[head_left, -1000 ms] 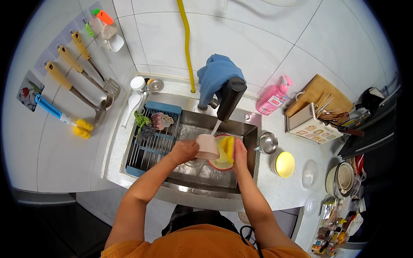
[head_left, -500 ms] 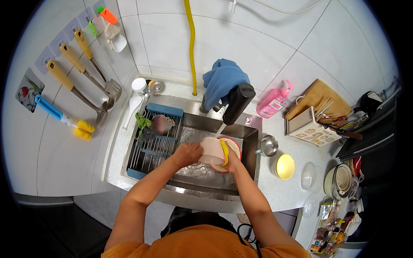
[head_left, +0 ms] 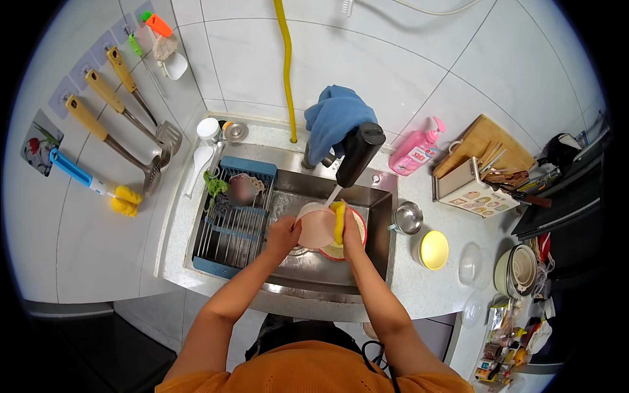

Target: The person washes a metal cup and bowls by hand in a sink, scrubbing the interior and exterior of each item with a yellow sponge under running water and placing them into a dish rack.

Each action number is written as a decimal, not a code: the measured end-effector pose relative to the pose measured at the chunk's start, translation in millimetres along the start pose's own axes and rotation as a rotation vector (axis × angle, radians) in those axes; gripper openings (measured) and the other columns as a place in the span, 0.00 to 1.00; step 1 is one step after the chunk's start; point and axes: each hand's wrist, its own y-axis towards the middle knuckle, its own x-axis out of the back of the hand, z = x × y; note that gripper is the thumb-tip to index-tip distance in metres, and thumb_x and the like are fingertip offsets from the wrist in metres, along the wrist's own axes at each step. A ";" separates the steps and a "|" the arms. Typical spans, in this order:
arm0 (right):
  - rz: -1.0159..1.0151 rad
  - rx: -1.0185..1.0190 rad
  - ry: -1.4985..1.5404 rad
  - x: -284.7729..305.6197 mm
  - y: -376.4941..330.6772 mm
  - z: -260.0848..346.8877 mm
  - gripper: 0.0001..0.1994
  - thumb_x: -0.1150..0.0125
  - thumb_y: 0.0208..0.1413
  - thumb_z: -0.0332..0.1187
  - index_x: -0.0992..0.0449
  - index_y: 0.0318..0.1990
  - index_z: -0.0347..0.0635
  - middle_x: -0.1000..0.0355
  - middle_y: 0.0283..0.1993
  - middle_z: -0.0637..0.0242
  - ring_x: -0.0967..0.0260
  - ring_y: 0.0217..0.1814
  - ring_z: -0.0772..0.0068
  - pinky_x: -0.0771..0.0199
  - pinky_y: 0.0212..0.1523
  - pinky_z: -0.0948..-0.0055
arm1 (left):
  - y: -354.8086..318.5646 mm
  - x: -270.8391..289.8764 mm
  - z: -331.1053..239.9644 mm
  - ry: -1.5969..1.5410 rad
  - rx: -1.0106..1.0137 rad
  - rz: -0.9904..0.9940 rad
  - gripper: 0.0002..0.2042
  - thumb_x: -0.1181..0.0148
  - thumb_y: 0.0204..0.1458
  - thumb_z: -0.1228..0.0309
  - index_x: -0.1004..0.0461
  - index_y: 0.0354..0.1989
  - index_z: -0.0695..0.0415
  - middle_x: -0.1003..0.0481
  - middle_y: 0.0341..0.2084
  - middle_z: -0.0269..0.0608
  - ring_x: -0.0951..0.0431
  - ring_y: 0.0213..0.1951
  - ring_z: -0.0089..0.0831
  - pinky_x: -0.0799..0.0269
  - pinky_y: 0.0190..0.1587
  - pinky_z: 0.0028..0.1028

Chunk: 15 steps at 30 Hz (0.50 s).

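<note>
My left hand (head_left: 283,230) is clamped on the rim of a pale pink bowl (head_left: 316,224), tipped on its side over the steel sink (head_left: 383,216). My right hand (head_left: 350,230) is closed around a yellow sponge (head_left: 338,221), pressed against the bowl's face. Behind the bowl there seems to be a red-rimmed dish (head_left: 350,252), though my hand hides most of it. Left of the bowl a blue drying rack (head_left: 230,226) sits in the basin. Just beyond, the black faucet (head_left: 357,154) leans over the bowl, a blue cloth (head_left: 334,118) draped behind it. On the counter to the right stand a small steel cup (head_left: 407,218), a yellow bowl (head_left: 434,249) and, farther back, a pink pump bottle (head_left: 418,149).
</note>
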 end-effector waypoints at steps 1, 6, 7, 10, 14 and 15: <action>-0.009 0.053 -0.217 -4.2 -0.9 4.5 0.21 0.57 0.57 0.42 0.41 0.55 0.41 0.35 0.50 0.59 0.35 0.49 0.68 0.34 0.48 0.70 | -2.3 -0.3 -0.7 0.005 0.010 0.019 0.08 0.46 0.45 0.69 0.32 0.19 0.60 0.32 0.16 0.49 0.30 0.20 0.47 0.36 0.22 0.37; 0.102 0.967 -1.412 -21.7 -7.5 20.9 0.26 0.47 0.48 0.34 0.43 0.56 0.37 0.42 0.52 0.48 0.45 0.56 0.52 0.41 0.54 0.65 | -4.5 1.7 -11.2 0.059 0.080 0.091 0.08 0.46 0.44 0.70 0.31 0.18 0.60 0.32 0.16 0.50 0.29 0.22 0.47 0.36 0.23 0.38; 0.147 0.962 -1.442 -24.1 -7.7 24.9 0.27 0.45 0.47 0.34 0.42 0.56 0.38 0.41 0.51 0.49 0.44 0.55 0.52 0.40 0.52 0.65 | -4.1 1.3 -12.2 0.059 0.068 0.092 0.09 0.45 0.44 0.70 0.32 0.17 0.61 0.32 0.15 0.50 0.30 0.22 0.47 0.36 0.23 0.38; 0.199 0.901 -1.505 -25.1 -8.2 31.0 0.28 0.40 0.43 0.35 0.40 0.54 0.41 0.38 0.48 0.51 0.39 0.50 0.52 0.35 0.46 0.63 | -3.7 0.0 -12.4 0.069 0.074 0.110 0.09 0.45 0.44 0.70 0.31 0.18 0.61 0.32 0.15 0.50 0.30 0.22 0.47 0.37 0.23 0.39; -0.079 0.811 -1.350 -17.8 -5.0 21.1 0.24 0.39 0.42 0.38 0.37 0.49 0.44 0.34 0.43 0.54 0.33 0.40 0.52 0.31 0.37 0.62 | 0.6 1.5 -16.1 0.063 0.028 0.040 0.07 0.47 0.43 0.72 0.33 0.18 0.61 0.32 0.17 0.49 0.29 0.22 0.47 0.35 0.23 0.39; -0.182 0.814 -1.264 -15.1 -3.4 16.2 0.23 0.39 0.42 0.38 0.37 0.47 0.44 0.33 0.41 0.54 0.32 0.37 0.51 0.31 0.35 0.61 | 1.5 0.4 -17.6 0.051 0.050 -0.002 0.07 0.47 0.44 0.73 0.34 0.18 0.61 0.32 0.17 0.49 0.29 0.22 0.47 0.35 0.23 0.38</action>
